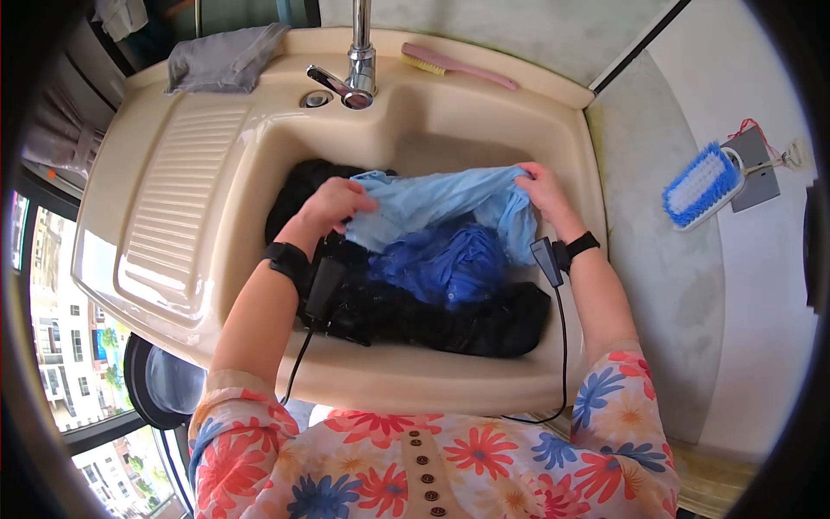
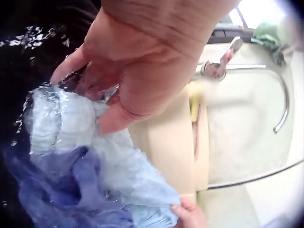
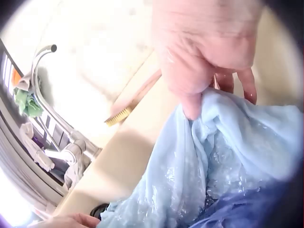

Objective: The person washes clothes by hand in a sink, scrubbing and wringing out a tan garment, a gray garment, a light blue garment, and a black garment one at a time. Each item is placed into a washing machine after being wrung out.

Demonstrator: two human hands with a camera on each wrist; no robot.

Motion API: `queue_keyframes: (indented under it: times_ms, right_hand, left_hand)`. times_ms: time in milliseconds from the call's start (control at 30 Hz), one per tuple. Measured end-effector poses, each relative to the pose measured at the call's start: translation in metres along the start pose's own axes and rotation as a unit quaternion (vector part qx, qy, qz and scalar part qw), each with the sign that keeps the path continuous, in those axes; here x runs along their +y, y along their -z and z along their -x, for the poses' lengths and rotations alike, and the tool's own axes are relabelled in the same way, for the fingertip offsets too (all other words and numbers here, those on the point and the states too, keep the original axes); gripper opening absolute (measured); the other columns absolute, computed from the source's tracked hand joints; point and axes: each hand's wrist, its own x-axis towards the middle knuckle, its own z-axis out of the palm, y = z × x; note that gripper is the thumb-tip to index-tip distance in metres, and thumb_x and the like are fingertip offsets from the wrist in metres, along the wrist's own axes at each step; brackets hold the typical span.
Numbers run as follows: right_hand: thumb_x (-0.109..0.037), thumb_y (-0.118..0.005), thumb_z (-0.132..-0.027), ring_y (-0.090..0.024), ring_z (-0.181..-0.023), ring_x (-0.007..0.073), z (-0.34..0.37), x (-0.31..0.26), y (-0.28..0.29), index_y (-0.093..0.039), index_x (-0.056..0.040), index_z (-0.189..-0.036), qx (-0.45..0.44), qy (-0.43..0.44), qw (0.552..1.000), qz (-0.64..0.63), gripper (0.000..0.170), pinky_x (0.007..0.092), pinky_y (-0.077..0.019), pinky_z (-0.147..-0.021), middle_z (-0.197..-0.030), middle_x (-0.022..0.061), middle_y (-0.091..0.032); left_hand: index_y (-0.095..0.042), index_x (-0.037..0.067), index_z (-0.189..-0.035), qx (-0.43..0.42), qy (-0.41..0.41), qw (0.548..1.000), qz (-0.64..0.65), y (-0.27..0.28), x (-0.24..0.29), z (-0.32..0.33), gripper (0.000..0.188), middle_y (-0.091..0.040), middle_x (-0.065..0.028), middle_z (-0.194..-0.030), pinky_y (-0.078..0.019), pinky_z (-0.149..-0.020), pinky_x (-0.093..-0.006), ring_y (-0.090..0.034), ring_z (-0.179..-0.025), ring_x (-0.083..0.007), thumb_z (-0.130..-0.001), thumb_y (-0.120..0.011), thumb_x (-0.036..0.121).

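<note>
A wet light-blue garment [image 1: 432,201] is stretched between two hands over the sink. The left hand [image 1: 335,206] pinches its left end; in the left wrist view thumb and fingers of that hand [image 2: 142,71] are at a gathered band [image 2: 71,118]. The right hand [image 1: 546,195] pinches the other end, and in the right wrist view the thumb of this hand [image 3: 204,52] presses on the cloth [image 3: 175,166]. Beneath lies a dark-blue cloth [image 1: 450,264] in water, with black cloth [image 1: 415,320] around it.
The beige sink [image 1: 380,359] has a ribbed drainboard [image 1: 186,190] at left. A faucet [image 1: 361,65], a grey cloth [image 1: 225,60] and a pink brush [image 1: 462,67] are along its back edge. A blue-and-white brush [image 1: 705,186] hangs on the right wall.
</note>
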Motion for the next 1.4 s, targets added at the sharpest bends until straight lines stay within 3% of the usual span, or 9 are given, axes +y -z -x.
queue_keyframes:
  times_ms: [133, 200, 467, 567, 700, 933, 1100, 1333, 1400]
  right_hand:
    - [-0.017, -0.065, -0.073, -0.061, -0.083, 0.025, -0.013, 0.032, 0.001, -0.06, -0.0027, -0.103, 0.031, 0.031, 0.979, 0.197, 0.034, 0.032, -0.0475, -0.074, -0.093, 0.0154, -0.063]
    - [-0.02, -0.066, -0.072, -0.061, -0.084, 0.0253, -0.005, 0.036, -0.017, -0.059, -0.0026, -0.104, 0.027, 0.04, 0.953, 0.298, 0.037, 0.0322, -0.0472, -0.075, -0.094, 0.0146, -0.063]
    - [-0.027, -0.072, -0.066, -0.06, -0.084, 0.0285, 0.007, 0.012, -0.065, -0.059, -0.0029, -0.095, -0.187, 0.028, 0.906, 0.379, 0.04, 0.0342, -0.0477, -0.074, -0.093, 0.013, -0.063]
    - [-0.035, -0.074, -0.064, -0.06, -0.086, 0.0294, 0.014, -0.018, -0.068, -0.059, -0.0002, -0.1, -0.017, 0.068, 0.938, 0.339, 0.052, 0.0343, -0.0478, -0.076, -0.093, 0.0174, -0.063]
    - [-0.045, -0.076, -0.062, -0.062, -0.088, 0.0285, 0.061, -0.068, -0.122, -0.051, 0.0032, -0.114, -0.21, 0.109, 0.964, 0.118, 0.075, 0.0346, -0.0482, -0.079, -0.097, 0.019, -0.062]
    - [-0.024, -0.067, -0.067, -0.059, -0.086, 0.0378, 0.059, -0.078, -0.136, -0.052, -0.0023, -0.109, -0.04, 0.195, 0.953, 0.228, 0.05, 0.0412, -0.0479, -0.075, -0.092, 0.0223, -0.062]
    - [-0.014, -0.056, -0.072, -0.062, -0.073, 0.0296, 0.053, -0.136, -0.092, -0.063, -0.0143, -0.094, -0.003, 0.261, 0.932, 0.251, 0.023, 0.0382, -0.0488, -0.066, -0.077, 0.0126, -0.064]
    - [-0.015, -0.056, -0.071, -0.061, -0.069, 0.0287, 0.062, -0.209, -0.069, -0.063, -0.0106, -0.092, 0.045, 0.25, 0.936, 0.244, 0.023, 0.0367, -0.0486, -0.065, -0.075, 0.0121, -0.064]
    - [-0.013, -0.058, -0.072, -0.055, -0.055, 0.0128, 0.076, -0.229, -0.081, -0.062, -0.0069, -0.097, 0.051, 0.264, 0.903, 0.335, 0.026, 0.0271, -0.0447, -0.054, -0.061, 0.0056, -0.058]
  left_hand:
    - [-0.057, 0.007, -0.105, 0.022, -0.013, 0.984, 0.178, -0.003, -0.004, -0.012, 0.044, -0.058, -0.0055, -0.082, -0.048, -0.062, -0.0316, -0.056, -0.077, -0.0173, -0.067, -0.073, 0.023]
    - [-0.051, 0.009, -0.117, 0.096, -0.23, 0.961, -0.118, -0.03, -0.013, -0.014, 0.062, -0.059, -0.0142, -0.093, -0.0475, -0.078, -0.0369, -0.057, -0.093, -0.0283, -0.062, -0.075, 0.024]
    - [-0.058, 0.005, -0.111, 0.018, -0.175, 0.933, -0.313, -0.051, -0.002, -0.026, 0.06, -0.063, -0.0177, -0.093, -0.0465, -0.083, -0.0353, -0.06, -0.093, -0.0284, -0.057, -0.078, 0.025]
    - [-0.061, -0.007, -0.096, 0.044, -0.101, 0.994, -0.007, -0.027, 0.014, -0.027, 0.042, -0.065, -0.0101, -0.085, -0.0504, -0.069, -0.0302, -0.063, -0.075, -0.0178, -0.067, -0.074, 0.021]
    - [-0.061, -0.007, -0.092, 0.002, -0.064, 0.95, 0.304, -0.014, 0.041, -0.024, 0.023, -0.064, -0.0115, -0.082, -0.0518, -0.064, -0.0317, -0.063, -0.071, -0.0208, -0.077, -0.065, 0.01]
    - [-0.06, -0.006, -0.101, 0.049, -0.135, 0.984, 0.106, 0.006, 0.072, 0.009, 0.059, -0.063, -0.0129, -0.089, -0.0497, -0.072, -0.0321, -0.062, -0.081, -0.0197, -0.063, -0.079, 0.035]
    - [-0.053, 0.003, -0.117, 0.003, -0.225, 0.93, -0.292, 0.007, 0.067, 0.039, 0.079, -0.061, -0.0169, -0.105, -0.0428, -0.088, -0.0321, -0.056, -0.102, -0.0285, -0.053, -0.08, 0.039]
    - [-0.049, 0.003, -0.122, 0.005, -0.357, 0.927, -0.111, 0.005, 0.09, 0.066, 0.077, -0.061, -0.0148, -0.105, -0.0422, -0.088, -0.0319, -0.056, -0.101, -0.0262, -0.058, -0.077, 0.036]
    - [-0.046, 0.007, -0.124, 0.026, -0.364, 0.931, -0.016, -0.012, 0.112, 0.079, 0.078, -0.062, -0.0147, -0.103, -0.0438, -0.088, -0.0358, -0.057, -0.1, -0.0301, -0.058, -0.073, 0.039]
